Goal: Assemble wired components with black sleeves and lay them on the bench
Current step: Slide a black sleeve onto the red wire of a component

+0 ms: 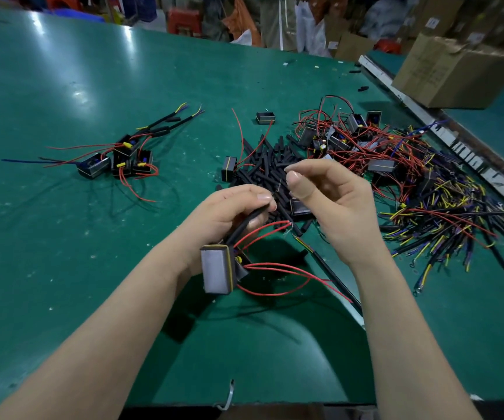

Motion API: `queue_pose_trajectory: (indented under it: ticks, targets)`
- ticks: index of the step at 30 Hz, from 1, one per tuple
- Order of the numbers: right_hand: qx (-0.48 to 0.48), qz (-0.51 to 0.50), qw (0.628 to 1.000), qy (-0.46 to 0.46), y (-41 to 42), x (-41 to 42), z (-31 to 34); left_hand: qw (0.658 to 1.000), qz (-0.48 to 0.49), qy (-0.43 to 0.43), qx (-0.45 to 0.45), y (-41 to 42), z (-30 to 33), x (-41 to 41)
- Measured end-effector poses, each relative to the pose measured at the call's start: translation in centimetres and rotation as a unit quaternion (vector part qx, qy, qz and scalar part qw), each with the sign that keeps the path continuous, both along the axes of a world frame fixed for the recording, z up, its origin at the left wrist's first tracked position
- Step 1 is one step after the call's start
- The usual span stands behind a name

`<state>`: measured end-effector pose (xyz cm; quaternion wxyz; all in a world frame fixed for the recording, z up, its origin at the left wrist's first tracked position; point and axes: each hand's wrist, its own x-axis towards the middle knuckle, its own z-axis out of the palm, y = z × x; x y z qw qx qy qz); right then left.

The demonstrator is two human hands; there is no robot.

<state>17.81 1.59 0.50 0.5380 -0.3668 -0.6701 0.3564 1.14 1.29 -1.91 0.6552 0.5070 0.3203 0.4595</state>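
Wired component is held above the bench, hanging from the left hand, which also pinches a black sleeve. Right hand thumb and forefinger appear pinched on a fine lead. Judged light; red wires limp, sleeve semi-stiff, best gripped near its mouth.

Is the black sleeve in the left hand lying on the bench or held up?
Held up: the left hand pinches the black sleeve above the green bench, the grey boxed component hanging below.
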Motion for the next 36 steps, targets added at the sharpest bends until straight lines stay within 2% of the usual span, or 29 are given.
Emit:
queue_pose_trajectory:
  ticks: [6, 8, 11, 12, 17, 20, 25, 28, 31, 34, 36]
  targets:
    - [0.082, 0.012, 0.993, -0.087, 0.2, -0.3, -0.7, 0.991, -0.072, -0.072, -0.087, 0.6, 0.2, 0.7]
    - [0.085, 0.015, 0.992, -0.088, 0.3, -0.4, -0.8, 0.99, -0.079, -0.055, -0.1, 0.5, 0.3, 0.7]
    - [0.091, 0.007, 0.992, -0.089, 0.3, -0.4, -0.8, 0.961, -0.149, -0.198, -0.125, 0.0, 0.7, 0.5]
    - [0.093, 0.005, 0.992, -0.088, 0.3, -0.5, -0.8, 0.953, -0.159, -0.218, -0.137, 0.0, 0.9, 0.5]
    - [0.117, -0.004, 0.99, -0.076, 0.1, -1.0, -0.8, 0.939, -0.159, -0.24, -0.188, -0.1, 0.9, 0.3]
    - [0.124, -0.008, 0.99, -0.073, 0.0, -1.1, -0.8, 0.92, -0.214, -0.264, -0.197, -0.4, 0.9, 0.2]
    - [0.061, 0.034, 0.995, -0.076, -0.1, -0.9, -0.6, 0.911, -0.269, -0.242, -0.198, -0.6, 0.8, 0.2]
    - [-0.011, 0.088, 0.995, -0.05, -0.3, -0.6, -0.3, 0.909, -0.268, -0.245, -0.204, -0.5, 0.8, 0.1]
    - [-0.032, 0.083, 0.995, -0.037, -0.2, -0.4, -0.3, 0.919, -0.258, -0.222, -0.198, -0.2, 0.8, -0.3]
    - [-0.066, 0.06, 0.995, -0.039, -0.1, -0.4, -0.3, 0.951, -0.198, -0.157, -0.181, 0.1, 0.4, -0.3]
    - [-0.1, 0.032, 0.993, -0.051, 0.1, -0.3, -0.3, 0.985, -0.112, -0.053, -0.116, 0.3, -0.2, -0.2]
